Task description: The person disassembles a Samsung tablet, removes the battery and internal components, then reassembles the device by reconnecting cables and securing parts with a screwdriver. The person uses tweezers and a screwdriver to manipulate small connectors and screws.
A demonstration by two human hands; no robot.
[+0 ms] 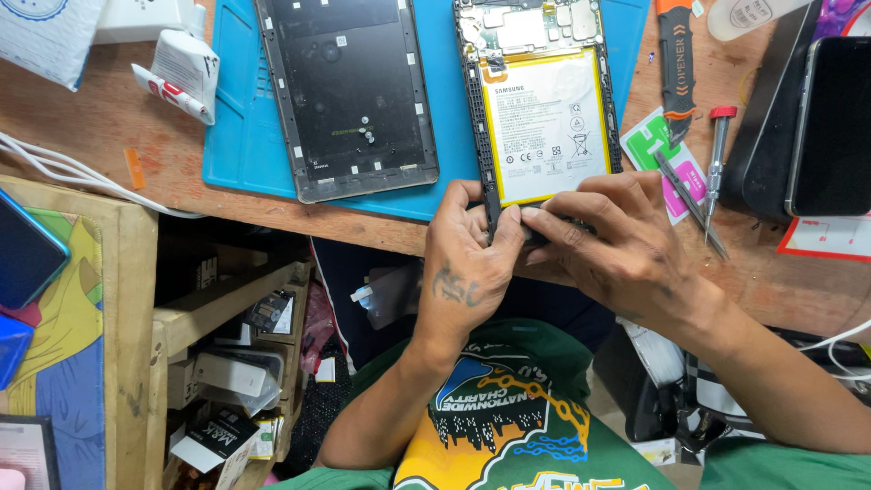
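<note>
head view: both hands, left (pixel 467 259) and right (pixel 610 238), pinch the opened tablet's (pixel 543 118) near edge.

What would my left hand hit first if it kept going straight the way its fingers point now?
The left hand points up the bench, already gripping the opened tablet by its near left edge. Going straight on, it would probably slide along that frame beside the white battery; depth is unclear.
</note>
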